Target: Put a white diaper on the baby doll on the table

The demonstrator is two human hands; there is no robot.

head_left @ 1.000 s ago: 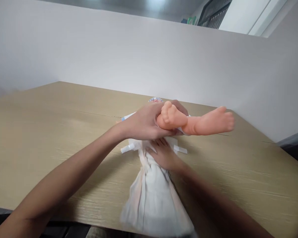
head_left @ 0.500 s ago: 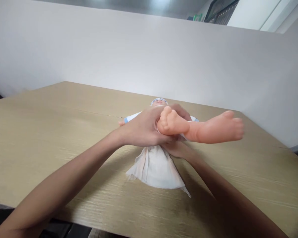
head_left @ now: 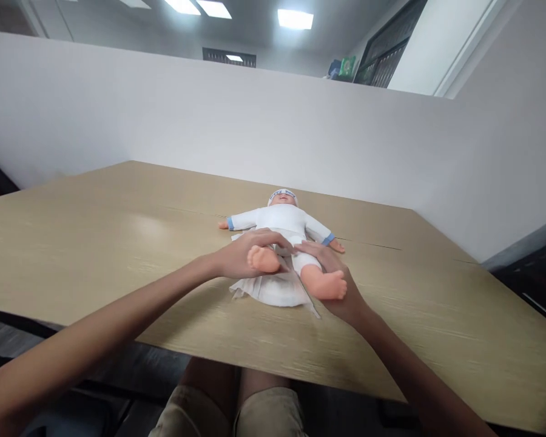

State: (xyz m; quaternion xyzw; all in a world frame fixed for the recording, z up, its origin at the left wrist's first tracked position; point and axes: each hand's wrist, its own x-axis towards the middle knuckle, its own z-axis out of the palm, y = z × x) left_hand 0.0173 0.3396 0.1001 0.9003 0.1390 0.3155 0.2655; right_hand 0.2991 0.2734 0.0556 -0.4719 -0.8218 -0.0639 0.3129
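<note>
A baby doll (head_left: 284, 216) in a white suit with blue cuffs lies on its back, arms spread and feet pointing at me. My left hand (head_left: 241, 252) curls around the leg on the left, whose bare foot sticks out in front of my palm. Around the outer side of the other leg is my right hand (head_left: 341, 279), its fingers bent over the thigh towards my left fingertips. A thin white diaper (head_left: 273, 294) spreads out under the doll's hips, its near edge fanned on the table. What the fingertips press on at the middle is partly hidden.
The wooden table (head_left: 118, 243) stands against a white partition wall (head_left: 209, 121). Its front edge runs just above my knees. A dark object (head_left: 537, 273) is at the right, past the table's side edge.
The doll's legs, held together and raised before, are now lowered and apart. My hands have separated to one leg each. The view has tilted up and back.
</note>
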